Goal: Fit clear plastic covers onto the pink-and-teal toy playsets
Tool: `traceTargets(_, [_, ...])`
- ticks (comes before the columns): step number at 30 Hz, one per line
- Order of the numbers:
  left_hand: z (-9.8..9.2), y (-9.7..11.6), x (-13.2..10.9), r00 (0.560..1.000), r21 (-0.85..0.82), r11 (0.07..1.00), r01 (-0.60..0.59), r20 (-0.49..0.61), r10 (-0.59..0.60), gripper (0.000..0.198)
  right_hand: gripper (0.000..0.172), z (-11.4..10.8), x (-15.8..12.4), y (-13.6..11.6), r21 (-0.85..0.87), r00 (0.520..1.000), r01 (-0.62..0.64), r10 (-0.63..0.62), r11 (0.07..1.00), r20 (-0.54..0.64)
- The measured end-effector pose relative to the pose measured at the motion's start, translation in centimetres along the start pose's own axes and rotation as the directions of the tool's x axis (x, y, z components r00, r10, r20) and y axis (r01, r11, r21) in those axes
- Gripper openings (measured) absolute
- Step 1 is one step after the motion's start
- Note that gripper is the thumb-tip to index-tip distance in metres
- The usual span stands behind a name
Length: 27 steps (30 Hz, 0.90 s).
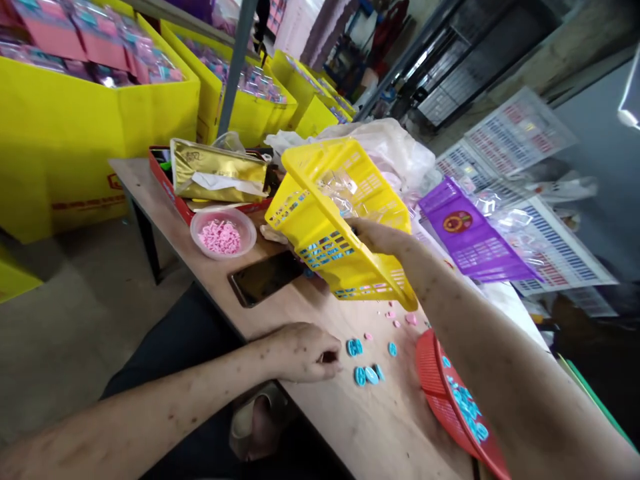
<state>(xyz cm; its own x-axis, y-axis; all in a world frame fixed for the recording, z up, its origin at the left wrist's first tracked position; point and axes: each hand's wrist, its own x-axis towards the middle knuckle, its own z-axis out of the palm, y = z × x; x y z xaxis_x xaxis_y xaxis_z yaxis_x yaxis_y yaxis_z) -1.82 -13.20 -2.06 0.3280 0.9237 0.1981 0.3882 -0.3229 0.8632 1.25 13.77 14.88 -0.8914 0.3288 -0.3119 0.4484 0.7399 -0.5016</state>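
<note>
- Closest to the lens is the right forearm, slanting in from 4 o'clock, elbow end low and wrist up near the middle.
- That right hand is gripping the yellow basket by its long edge, probably because the rim's the handiest grab. Some fingers are hidden.
- The basket's at 1 o'clock from the left hand, tipped well over, with clear packs inside. Can't tell if it touches the table.
- The left hand sits low by the table's near edge, back up, fingers loosely curled, forearm from 8 o'clock. Can't see if anything's in it. Looks more like resting than working, imo.
- Blue pieces lie just off those fingers at 3 o'clock, I'd guess left there for easy reach. Pink bits are scattered past them, nearer 2.
- Between 3 and 4: red basket with more blue pieces, partly hidden by the right forearm. Presumably keeps the small stuff corralled.
- Phone at 11, tub of pink pieces beyond it, gold pouch behind that.
- Further out: purple basket at 2, big yellow boxes of packed goods around 10 to 11.
</note>
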Motion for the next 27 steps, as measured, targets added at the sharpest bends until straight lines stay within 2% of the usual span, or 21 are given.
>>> traceTargets(3, [-0.1,0.1,-0.1,1.000,-0.010,1.000,-0.003,-0.013,0.003,0.023,0.013,-1.9,-1.8,-0.4,0.098,0.987,-0.136,0.143,0.986,-0.073])
traceTargets(5, [-0.2,0.1,-0.2,1.000,-0.019,1.000,0.000,-0.019,0.000,0.022,0.016,-2.9,-4.7,-0.8,0.205,0.957,-0.178,0.218,0.962,-0.191])
traceTargets(8, [-0.2,0.0,-0.4,1.000,-0.027,1.000,0.006,-0.030,-0.007,0.020,0.015,-3.5,-11.3,-1.2,0.335,0.896,-0.114,0.242,0.936,-0.372])
traceTargets(10, [-0.2,-0.1,-0.6,0.999,-0.025,1.000,0.012,-0.033,-0.013,0.019,0.012,-2.8,-16.5,-1.0,0.395,0.845,-0.064,0.260,0.916,-0.467])
traceTargets(13, [-0.2,0.2,-0.3,0.999,0.002,1.000,0.022,-0.041,-0.022,0.012,0.016,0.9,-23.1,0.5,0.424,0.740,-0.128,0.371,0.897,-0.561])
traceTargets(14, [-0.2,0.3,0.1,0.999,0.030,0.999,0.016,-0.049,-0.014,0.009,0.020,2.7,-24.7,1.3,0.429,0.713,-0.178,0.417,0.885,-0.563])
traceTargets(15, [-0.2,0.6,0.7,0.999,0.069,0.998,0.000,-0.049,0.003,0.012,0.024,4.7,-25.8,2.3,0.435,0.707,-0.226,0.454,0.871,-0.542])
traceTargets(16, [-0.2,0.9,1.6,0.999,0.113,0.993,-0.026,-0.038,0.031,0.018,0.029,6.9,-26.6,3.3,0.441,0.716,-0.263,0.479,0.858,-0.507])
traceTargets(18, [-0.2,1.5,4.2,0.995,0.206,0.973,-0.104,0.031,0.099,0.025,0.034,11.2,-27.2,5.2,0.445,0.770,-0.296,0.487,0.845,-0.412])
traceTargets(20, [0.1,2.1,7.5,0.978,0.286,0.940,-0.187,0.147,0.150,0.024,0.033,14.7,-26.8,6.9,0.418,0.823,-0.299,0.454,0.858,-0.342])
traceTargets(21, [0.3,2.2,9.3,0.964,0.320,0.921,-0.224,0.212,0.161,0.023,0.030,16.1,-26.5,7.7,0.392,0.833,-0.298,0.437,0.870,-0.339])
traceTargets(24, [1.3,2.2,13.8,0.895,0.362,0.878,-0.314,0.421,0.146,0.022,0.019,18.6,-25.8,9.5,0.322,0.809,-0.296,0.415,0.899,-0.416])
traceTargets(27, [2.0,1.4,16.1,0.846,0.359,0.866,-0.349,0.518,0.126,0.025,0.022,19.4,-25.8,10.7,0.241,0.791,-0.275,0.362,0.931,-0.493])
